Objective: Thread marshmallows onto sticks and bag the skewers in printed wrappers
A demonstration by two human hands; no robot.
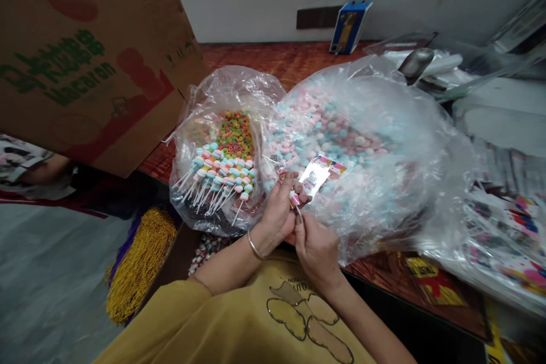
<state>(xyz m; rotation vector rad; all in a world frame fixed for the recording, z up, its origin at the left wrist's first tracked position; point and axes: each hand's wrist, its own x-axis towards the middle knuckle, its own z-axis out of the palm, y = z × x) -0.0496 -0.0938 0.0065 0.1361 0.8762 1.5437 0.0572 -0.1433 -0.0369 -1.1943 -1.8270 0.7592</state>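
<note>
Take the big clear bag of pink and blue candies (420, 151) as your landmark. The candy skewer (294, 198) is in your two hands, over the bag's near left edge. Your left hand (276, 213) has its fingers curled round the upper part, and your right hand (316, 247) pinches the white stick (298, 212) between thumb and finger, so both grips are clamped on the same piece. Its long axis slants: the stick end comes back towards your body, on the near side of the bag, while the top, where shiny clear wrapping (277, 164) shows, points away over the bag's left part. Your left hand is nearer that top, your right hand nearer the stick end; how far the wrapping reaches you cannot tell, as your fingers hide it. Printed packets (314, 176) lie on the bag, just beyond your left fingertips. Left of the bag, a smaller clear bag (256, 81) holds pastel skewers (222, 172), sticks pointing back to your side; your left hand is the nearer one to them. A Macaron carton (140, 68) stands farther left of the bag
</note>
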